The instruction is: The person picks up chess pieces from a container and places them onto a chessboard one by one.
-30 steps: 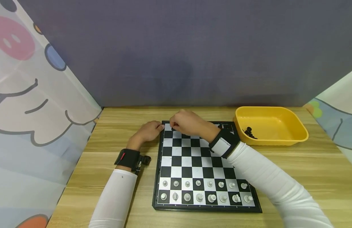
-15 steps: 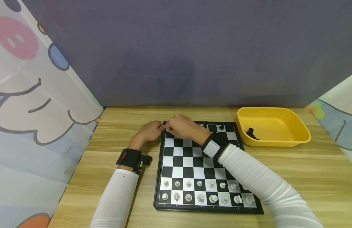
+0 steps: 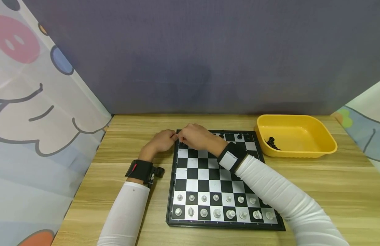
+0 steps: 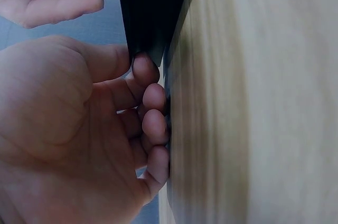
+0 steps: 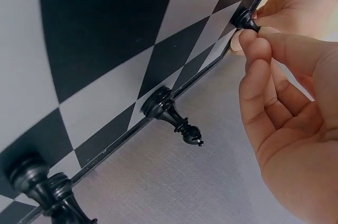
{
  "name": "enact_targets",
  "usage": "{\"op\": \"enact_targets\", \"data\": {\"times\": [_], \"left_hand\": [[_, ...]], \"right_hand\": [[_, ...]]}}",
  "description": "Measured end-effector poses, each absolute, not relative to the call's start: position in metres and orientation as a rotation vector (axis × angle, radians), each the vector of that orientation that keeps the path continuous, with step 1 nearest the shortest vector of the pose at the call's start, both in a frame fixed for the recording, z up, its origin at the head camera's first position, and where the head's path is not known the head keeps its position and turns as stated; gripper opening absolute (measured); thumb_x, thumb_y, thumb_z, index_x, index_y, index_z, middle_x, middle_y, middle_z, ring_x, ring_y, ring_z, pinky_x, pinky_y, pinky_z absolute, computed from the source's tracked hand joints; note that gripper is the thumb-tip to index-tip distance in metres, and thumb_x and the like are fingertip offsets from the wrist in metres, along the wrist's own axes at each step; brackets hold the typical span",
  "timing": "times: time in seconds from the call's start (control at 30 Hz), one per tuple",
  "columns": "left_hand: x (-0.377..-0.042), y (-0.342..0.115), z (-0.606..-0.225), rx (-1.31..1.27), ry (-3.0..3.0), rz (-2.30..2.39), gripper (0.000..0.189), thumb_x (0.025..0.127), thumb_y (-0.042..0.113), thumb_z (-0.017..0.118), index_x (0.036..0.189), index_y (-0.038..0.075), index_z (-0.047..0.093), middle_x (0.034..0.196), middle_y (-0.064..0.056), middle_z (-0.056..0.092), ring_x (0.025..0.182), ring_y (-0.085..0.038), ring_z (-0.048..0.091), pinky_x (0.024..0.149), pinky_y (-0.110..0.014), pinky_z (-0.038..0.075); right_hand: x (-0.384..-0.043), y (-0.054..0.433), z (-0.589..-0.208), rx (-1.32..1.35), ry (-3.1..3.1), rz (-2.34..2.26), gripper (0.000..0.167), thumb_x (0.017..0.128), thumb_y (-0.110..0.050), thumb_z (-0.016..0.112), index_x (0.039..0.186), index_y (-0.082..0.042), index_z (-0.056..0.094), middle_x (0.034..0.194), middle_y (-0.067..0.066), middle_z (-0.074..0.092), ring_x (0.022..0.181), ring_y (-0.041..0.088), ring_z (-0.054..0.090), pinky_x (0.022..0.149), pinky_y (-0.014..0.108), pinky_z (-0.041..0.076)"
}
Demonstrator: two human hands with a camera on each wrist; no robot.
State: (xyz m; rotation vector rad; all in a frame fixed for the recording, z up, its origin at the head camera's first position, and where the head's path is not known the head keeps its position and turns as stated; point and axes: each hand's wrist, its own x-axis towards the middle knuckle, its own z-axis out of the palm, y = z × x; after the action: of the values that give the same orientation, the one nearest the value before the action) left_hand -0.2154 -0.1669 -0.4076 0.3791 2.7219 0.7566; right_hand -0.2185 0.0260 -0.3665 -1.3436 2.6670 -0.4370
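Observation:
A black-and-white chessboard (image 3: 203, 174) lies on the table, white pieces (image 3: 217, 213) in two rows along its near side. At its far left corner my left hand (image 3: 161, 140) holds the edge; in the left wrist view, thumb and forefinger pinch the dark corner. My right hand (image 3: 196, 136) reaches across to that same corner. Between its thumb and fingers it pinches a small black chess piece (image 5: 245, 19), base down at a corner square. Fingers cover the piece's top. Further along the far row stands a black bishop (image 5: 182, 126), with more black pieces (image 5: 63, 197) beyond.
A yellow tray (image 3: 326, 145) sits right of the board, with several black pieces (image 3: 271, 142) lying at its left end. Behind the wooden table (image 3: 128, 130) rises a grey panel (image 3: 190, 61). My right forearm crosses over the board's right side.
My right hand has moved left to the board's far left corner, then stayed there. The left hand keeps its place at the corner. The view has shifted slightly.

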Motion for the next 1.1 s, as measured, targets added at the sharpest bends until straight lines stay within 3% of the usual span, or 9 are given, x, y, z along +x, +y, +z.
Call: {"op": "enact_targets", "data": {"times": [0.27,0.37,0.5,0.63,0.9,1.1], "left_hand": [[-0.216,-0.168,-0.41,0.376,2.731,0.745,0.038,0.111,0.03,0.037,0.082,0.013,0.055,0.077,-0.005,0.048,0.074,-0.024,0.05,0.089,-0.045,0.035],[-0.216,-0.168,-0.409,0.376,2.723,0.747,0.038,0.111,0.031,0.037,0.084,0.014,0.056,0.077,-0.004,0.049,0.075,-0.024,0.05,0.093,-0.049,0.036],[-0.215,-0.169,-0.409,0.377,2.706,0.754,0.039,0.112,0.035,0.038,0.084,0.013,0.054,0.076,-0.004,0.048,0.072,-0.023,0.049,0.095,-0.052,0.035],[-0.215,-0.169,-0.409,0.384,2.71,0.75,0.038,0.112,0.033,0.039,0.082,0.013,0.052,0.076,-0.004,0.048,0.071,-0.023,0.048,0.09,-0.047,0.035],[-0.214,-0.169,-0.41,0.388,2.715,0.747,0.038,0.112,0.033,0.038,0.083,0.013,0.052,0.076,-0.004,0.048,0.076,-0.024,0.05,0.094,-0.05,0.037],[-0.215,-0.173,-0.412,0.396,2.713,0.735,0.038,0.112,0.034,0.037,0.084,0.013,0.051,0.079,-0.005,0.048,0.077,-0.024,0.05,0.091,-0.048,0.037]], "right_hand": [[-0.217,0.024,-0.365,-1.319,2.67,-0.425,0.013,0.098,-0.005,0.067,0.098,-0.011,0.079,0.104,0.003,0.078,0.092,0.017,0.073,0.083,0.031,0.058],[-0.217,0.025,-0.364,-1.287,2.678,-0.378,0.014,0.096,-0.006,0.069,0.107,-0.013,0.077,0.104,0.002,0.077,0.089,0.015,0.072,0.081,0.031,0.057],[-0.215,0.03,-0.359,-1.238,2.71,-0.348,0.028,0.096,-0.007,0.07,0.123,-0.015,0.072,0.109,0.004,0.077,0.081,0.015,0.071,0.074,0.032,0.057],[-0.212,0.045,-0.348,-1.238,2.77,-0.406,0.025,0.097,-0.006,0.067,0.12,-0.014,0.073,0.113,0.005,0.077,0.081,0.016,0.07,0.072,0.033,0.056],[-0.206,0.104,-0.317,-1.086,2.923,-0.582,0.015,0.099,-0.011,0.066,0.111,-0.01,0.075,0.097,0.006,0.078,0.08,0.019,0.072,0.073,0.037,0.057],[-0.198,0.165,-0.298,-0.813,3.118,-0.756,0.013,0.101,-0.017,0.066,0.105,-0.011,0.076,0.079,0.003,0.069,0.066,0.017,0.056,0.065,0.031,0.046]]}}
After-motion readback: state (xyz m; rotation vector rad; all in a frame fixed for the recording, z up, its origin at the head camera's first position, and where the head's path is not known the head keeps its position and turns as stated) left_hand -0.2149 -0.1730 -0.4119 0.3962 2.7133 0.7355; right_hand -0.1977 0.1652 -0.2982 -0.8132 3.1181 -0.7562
